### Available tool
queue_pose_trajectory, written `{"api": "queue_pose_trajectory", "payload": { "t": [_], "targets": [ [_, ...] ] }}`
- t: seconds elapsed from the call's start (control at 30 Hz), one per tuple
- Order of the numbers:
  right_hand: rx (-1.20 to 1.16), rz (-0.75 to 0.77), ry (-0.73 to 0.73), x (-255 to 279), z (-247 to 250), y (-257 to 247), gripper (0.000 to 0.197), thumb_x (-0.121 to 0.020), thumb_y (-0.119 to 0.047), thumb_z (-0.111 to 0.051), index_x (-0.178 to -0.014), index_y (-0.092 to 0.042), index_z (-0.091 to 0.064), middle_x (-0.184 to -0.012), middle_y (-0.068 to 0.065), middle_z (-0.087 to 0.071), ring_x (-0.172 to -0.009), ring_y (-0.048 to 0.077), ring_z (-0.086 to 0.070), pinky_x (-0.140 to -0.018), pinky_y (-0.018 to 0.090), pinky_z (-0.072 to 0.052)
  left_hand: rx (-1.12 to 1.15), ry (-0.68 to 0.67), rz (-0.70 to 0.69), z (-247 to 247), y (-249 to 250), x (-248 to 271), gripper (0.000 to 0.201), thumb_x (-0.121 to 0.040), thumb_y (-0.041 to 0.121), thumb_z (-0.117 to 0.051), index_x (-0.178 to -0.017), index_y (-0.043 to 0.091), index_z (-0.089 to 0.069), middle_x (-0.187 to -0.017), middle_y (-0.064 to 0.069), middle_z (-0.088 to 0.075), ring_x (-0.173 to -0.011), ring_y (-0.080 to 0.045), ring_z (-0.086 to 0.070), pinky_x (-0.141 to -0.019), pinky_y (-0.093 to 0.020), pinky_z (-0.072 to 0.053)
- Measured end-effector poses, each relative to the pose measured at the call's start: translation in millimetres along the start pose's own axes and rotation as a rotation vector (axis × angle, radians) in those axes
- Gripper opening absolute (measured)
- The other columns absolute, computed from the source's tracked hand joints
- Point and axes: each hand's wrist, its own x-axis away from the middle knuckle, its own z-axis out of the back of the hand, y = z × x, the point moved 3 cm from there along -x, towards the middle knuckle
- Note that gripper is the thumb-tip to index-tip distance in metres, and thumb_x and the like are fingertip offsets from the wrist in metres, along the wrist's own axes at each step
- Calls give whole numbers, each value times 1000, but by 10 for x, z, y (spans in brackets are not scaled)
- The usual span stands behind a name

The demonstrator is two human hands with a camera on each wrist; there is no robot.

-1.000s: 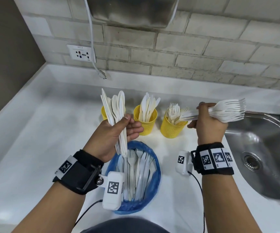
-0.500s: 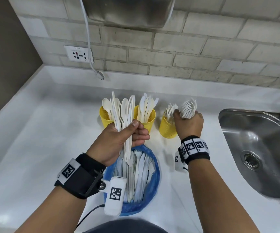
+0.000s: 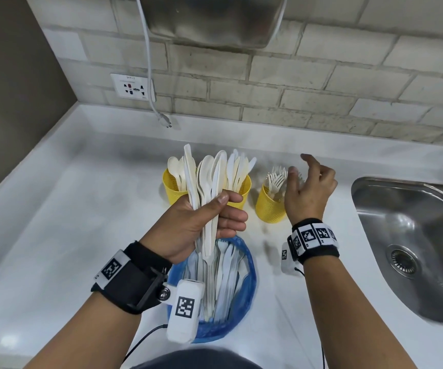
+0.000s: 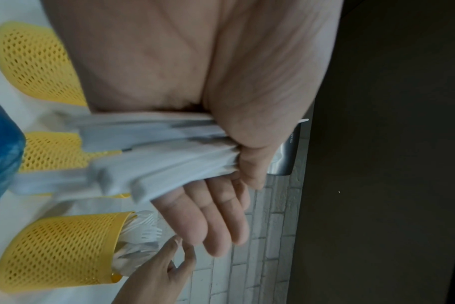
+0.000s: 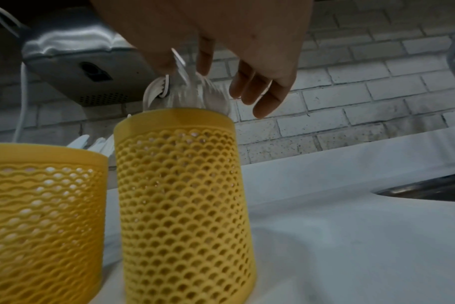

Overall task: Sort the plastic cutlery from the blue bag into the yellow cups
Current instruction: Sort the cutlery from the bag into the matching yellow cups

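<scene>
Three yellow mesh cups stand in a row at the back of the counter: the left cup [image 3: 170, 186] holds spoons, the middle cup [image 3: 243, 186] knives, the right cup [image 3: 269, 206] [image 5: 182, 197] forks [image 3: 276, 178]. My left hand [image 3: 204, 219] grips a bundle of white knives and spoons [image 3: 209, 182] [image 4: 153, 152] upright above the blue bag [image 3: 241, 312], which holds more cutlery. My right hand [image 3: 308, 187] [image 5: 247, 67] hovers open just over the fork cup, fingers spread, holding nothing.
A steel sink [image 3: 412, 235] lies to the right. A brick wall with a socket [image 3: 133, 87], a hanging white cable [image 3: 150, 83] and a metal dryer [image 3: 209, 20] closes the back. White counter [image 3: 82, 222] stretches left of the cups.
My right hand carried a bunch of forks from over the sink to the right cup, dropped them in and let go. The left hand kept its bundle and drifted slightly right.
</scene>
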Motion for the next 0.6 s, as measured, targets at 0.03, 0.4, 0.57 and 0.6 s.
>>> {"api": "queue_pose_trajectory", "payload": {
  "t": [0.03,0.4,0.57,0.6],
  "targets": [
    [51,-3,-40,-1,-35,13,36,-102,-36,-50,-134,-26,-61,-128,16,-48,-113,36,-44,-97,38,-36,-10,-4,-5,-1,-1,3,30,-94,29,-56,-110,8,-69,-95,-19,-75,-88,-29,-75,-78,-33,-62],
    [-466,63,-157,170,530,-879,35,-94,-25,-52,-126,-18,-65,-128,6,-54,-114,17,-57,-98,26,-44,-416,22,-168,86,26,4,28,-103,21,-54,-126,13,-67,-101,-14,-77,-93,-30,-74,-90,-42,-60],
    [-680,148,-509,506,702,-1357,9,-86,-16,-73,-95,-14,-72,-98,-3,-64,-87,18,-67,-78,31,-55,-455,54,-185,34,58,10,21,-100,23,-57,-112,16,-72,-93,-10,-78,-83,-28,-75,-85,-46,-62],
    [-675,149,-533,537,691,-1370,8,-86,-18,-76,-92,-15,-73,-94,-6,-65,-84,19,-67,-76,31,-55,-443,47,-174,19,61,19,22,-98,26,-57,-110,14,-72,-90,-8,-78,-81,-28,-75,-84,-48,-61]
  ]
}}
